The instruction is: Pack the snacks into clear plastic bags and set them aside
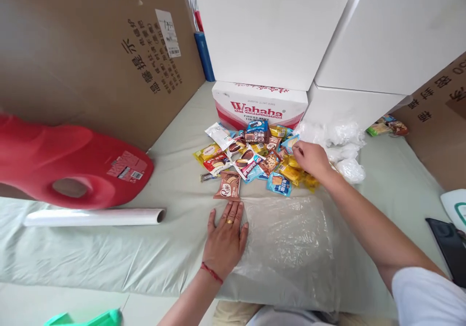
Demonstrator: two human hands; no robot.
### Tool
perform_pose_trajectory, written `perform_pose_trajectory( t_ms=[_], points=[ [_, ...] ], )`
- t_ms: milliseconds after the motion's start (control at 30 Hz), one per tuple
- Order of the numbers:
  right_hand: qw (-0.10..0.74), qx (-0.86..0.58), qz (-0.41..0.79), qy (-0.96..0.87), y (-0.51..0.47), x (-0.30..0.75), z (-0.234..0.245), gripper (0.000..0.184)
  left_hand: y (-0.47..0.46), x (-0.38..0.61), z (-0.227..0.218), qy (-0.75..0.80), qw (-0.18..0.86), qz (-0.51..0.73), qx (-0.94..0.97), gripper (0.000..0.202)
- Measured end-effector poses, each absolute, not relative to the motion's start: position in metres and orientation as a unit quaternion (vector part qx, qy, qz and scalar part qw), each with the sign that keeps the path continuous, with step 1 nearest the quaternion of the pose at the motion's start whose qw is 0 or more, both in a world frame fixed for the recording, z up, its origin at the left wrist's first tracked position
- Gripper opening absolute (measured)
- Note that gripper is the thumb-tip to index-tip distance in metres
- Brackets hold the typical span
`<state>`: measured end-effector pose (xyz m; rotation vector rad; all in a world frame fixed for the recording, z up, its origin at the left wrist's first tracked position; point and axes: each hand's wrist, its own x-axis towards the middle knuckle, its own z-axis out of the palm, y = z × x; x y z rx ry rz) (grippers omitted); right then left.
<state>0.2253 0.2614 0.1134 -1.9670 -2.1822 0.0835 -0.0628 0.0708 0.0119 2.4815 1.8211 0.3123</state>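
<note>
My left hand [224, 243], a gold ring on one finger and a red cord round the wrist, lies flat with fingers spread, at the left edge of a clear plastic bag [287, 238]. Its fingertips reach the lower edge of a brown snack packet [228, 185]. My right hand [311, 158] is closed in a pinch on a light blue snack packet [290, 143] at the right side of the pile. Around it lie yellow packets [291, 172], a brown cookie packet [271, 161] and a blue packet [279, 184]. A white packet [219, 135] tops the pile's left side.
Behind the pile stands a Wahaha carton [260, 105]. Crumpled clear plastic bags [345, 144] lie to the right. At left are a large red jug [83, 166] and a white roll [94, 217]. A phone [447, 248] rests at the right edge. Cardboard [91, 49] walls the left side.
</note>
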Motion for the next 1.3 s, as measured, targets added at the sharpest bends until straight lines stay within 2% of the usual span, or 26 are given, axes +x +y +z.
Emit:
perform_pose_trajectory(
  t_ms=[67,167,267,367,433,467,533,600,667,733,933,1067,1200,1233,1300],
  points=[
    [0.017,-0.697,0.04,-0.716,0.3,0.207,0.115,0.032,0.07,-0.062,0.013,0.594,0.036,0.109,0.796,0.056],
    [-0.016,-0.707,0.047,-0.706,0.335,0.183,0.111,0.033,0.07,-0.062,0.014,0.603,0.047,0.125,0.787,0.056],
    [0.001,-0.708,0.042,-0.705,0.338,0.163,0.109,0.035,0.07,-0.062,0.014,0.604,0.053,0.134,0.784,0.056],
    [0.092,-0.692,-0.012,-0.715,0.321,0.143,0.11,0.041,0.069,-0.063,0.013,0.602,0.06,0.136,0.784,0.055],
    [0.155,-0.599,-0.033,-0.785,0.306,0.127,0.11,0.045,0.069,-0.063,0.013,0.6,0.066,0.134,0.786,0.056],
    [0.16,-0.522,-0.027,-0.838,0.299,0.12,0.109,0.046,0.069,-0.063,0.013,0.6,0.068,0.132,0.786,0.056],
    [0.109,-0.373,0.008,-0.921,0.287,0.111,0.104,0.056,0.068,-0.063,0.014,0.6,0.072,0.13,0.786,0.056],
    [0.036,-0.315,0.032,-0.948,0.279,0.112,0.096,0.065,0.068,-0.063,0.015,0.602,0.075,0.129,0.785,0.056],
    [0.0,-0.349,0.037,-0.936,0.275,0.123,0.089,0.065,0.067,-0.063,0.016,0.603,0.077,0.125,0.784,0.056],
    [0.001,-0.39,0.032,-0.92,0.273,0.141,0.085,0.064,0.067,-0.063,0.016,0.602,0.075,0.122,0.786,0.056],
    [0.105,-0.483,-0.004,-0.869,0.283,0.183,0.095,0.059,0.068,-0.063,0.015,0.604,0.062,0.118,0.786,0.056],
    [0.047,-0.564,-0.014,-0.825,0.295,0.162,0.104,0.057,0.069,-0.062,0.015,0.604,0.058,0.11,0.787,0.056],
    [0.108,-0.471,0.027,-0.875,0.29,0.09,0.097,0.046,0.069,-0.062,0.014,0.604,0.051,0.11,0.788,0.056],
    [0.092,-0.432,0.069,-0.894,0.287,0.069,0.092,0.045,0.069,-0.062,0.014,0.605,0.048,0.11,0.787,0.056],
    [0.034,-0.403,0.141,-0.904,0.281,0.031,0.081,0.062,0.069,-0.062,0.014,0.607,0.043,0.108,0.786,0.055]
  ],
)
